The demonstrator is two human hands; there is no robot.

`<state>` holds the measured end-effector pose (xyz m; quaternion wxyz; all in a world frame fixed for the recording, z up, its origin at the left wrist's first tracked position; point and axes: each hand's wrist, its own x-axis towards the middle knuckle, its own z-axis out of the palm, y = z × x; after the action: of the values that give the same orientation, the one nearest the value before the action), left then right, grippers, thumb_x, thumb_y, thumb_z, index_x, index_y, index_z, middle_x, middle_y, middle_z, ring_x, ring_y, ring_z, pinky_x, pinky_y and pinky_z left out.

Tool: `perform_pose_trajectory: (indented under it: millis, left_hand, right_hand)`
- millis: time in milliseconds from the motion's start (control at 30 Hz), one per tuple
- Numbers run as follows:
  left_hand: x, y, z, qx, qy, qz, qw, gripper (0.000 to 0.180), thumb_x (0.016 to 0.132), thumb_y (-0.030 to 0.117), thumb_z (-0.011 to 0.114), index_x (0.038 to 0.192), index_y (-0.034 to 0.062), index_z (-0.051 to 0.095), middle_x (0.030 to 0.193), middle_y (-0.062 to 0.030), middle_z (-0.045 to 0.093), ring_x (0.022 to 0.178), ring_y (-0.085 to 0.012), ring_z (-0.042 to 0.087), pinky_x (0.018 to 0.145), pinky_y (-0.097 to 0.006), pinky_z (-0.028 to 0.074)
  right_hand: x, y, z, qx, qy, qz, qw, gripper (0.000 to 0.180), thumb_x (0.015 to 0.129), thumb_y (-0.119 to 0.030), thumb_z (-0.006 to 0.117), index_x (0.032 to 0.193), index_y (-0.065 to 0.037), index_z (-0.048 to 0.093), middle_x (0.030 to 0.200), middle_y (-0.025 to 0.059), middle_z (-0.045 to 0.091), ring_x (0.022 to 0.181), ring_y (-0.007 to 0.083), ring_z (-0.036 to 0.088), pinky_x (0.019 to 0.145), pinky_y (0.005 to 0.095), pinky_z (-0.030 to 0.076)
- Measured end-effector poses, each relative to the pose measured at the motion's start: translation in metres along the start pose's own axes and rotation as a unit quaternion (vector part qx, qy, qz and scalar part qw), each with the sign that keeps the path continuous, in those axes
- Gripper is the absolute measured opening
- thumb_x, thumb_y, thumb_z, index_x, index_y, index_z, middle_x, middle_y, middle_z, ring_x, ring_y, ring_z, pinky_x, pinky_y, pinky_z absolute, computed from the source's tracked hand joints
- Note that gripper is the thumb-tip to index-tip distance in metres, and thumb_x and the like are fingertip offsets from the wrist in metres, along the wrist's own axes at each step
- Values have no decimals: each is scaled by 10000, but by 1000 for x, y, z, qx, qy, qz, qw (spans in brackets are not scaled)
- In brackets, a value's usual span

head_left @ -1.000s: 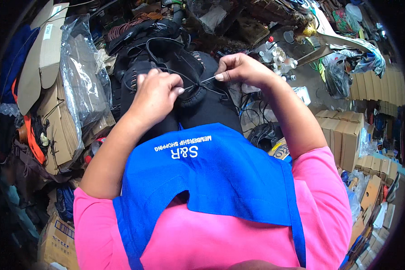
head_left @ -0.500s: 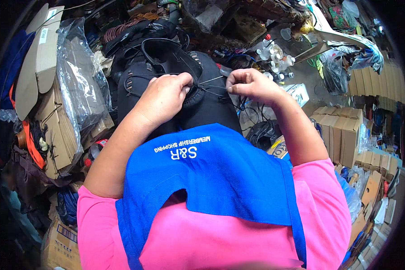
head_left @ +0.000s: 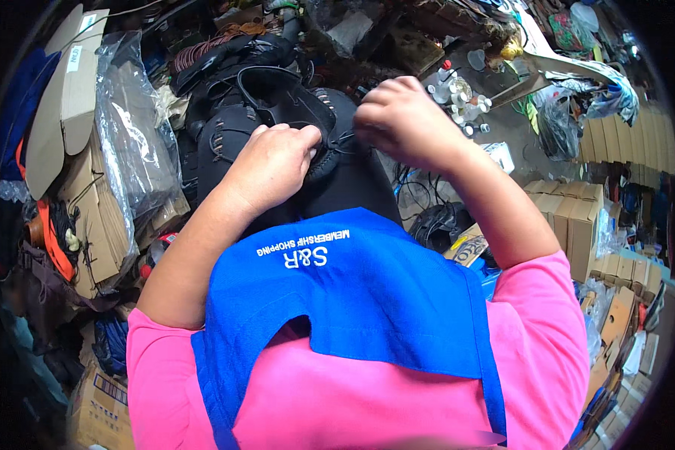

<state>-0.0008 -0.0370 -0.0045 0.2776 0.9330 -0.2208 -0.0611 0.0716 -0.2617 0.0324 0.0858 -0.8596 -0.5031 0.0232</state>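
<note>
A black leather shoe (head_left: 271, 91) rests on my black-clad lap, its opening facing up. Pinching its near edge is my left hand (head_left: 276, 159), with the fingers closed on the leather. A dark thread (head_left: 343, 140) loops beside those fingertips at the shoe's right side. My right hand (head_left: 403, 120) is raised just right of the shoe, slightly blurred, back of the hand up and fingers curled in. Whatever it holds is hidden beneath the fingers. Light stitches (head_left: 217, 139) show on a black piece at the left of my lap.
A blue apron (head_left: 352, 300) covers my front. Cardboard pieces (head_left: 90, 210) and a clear plastic sheet (head_left: 139, 150) stand at the left. Several small bottles (head_left: 461, 97) cluster at the far right, with stacked cardboard (head_left: 574, 217) nearer on that side.
My right hand has risen and moved slightly farther away, turning its back upward. The shiny straight line between the hands no longer shows. My left hand stays on the shoe.
</note>
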Motion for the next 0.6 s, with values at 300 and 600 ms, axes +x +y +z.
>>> perform_pose_trajectory:
  millis: [300,600]
  left_hand:
    - [-28,-17,-16,65,15,63,996,95,798,64,544,893,67,546,790,-112,589,820,-306,562,747,-427,416]
    - [-98,-37,-80,-220,172,-150,948,71,817,36,618,885,39,635,770,-74,606,744,-174,597,702,-286,458]
  right_hand:
    - [6,5,23,-13,-48,-67,996,180,715,-93,597,882,-143,555,805,34,594,884,250,556,836,381,393]
    - [-31,35,9,565,77,306,762,206,866,-257,670,883,-52,648,814,-20,595,791,66,537,710,229,435]
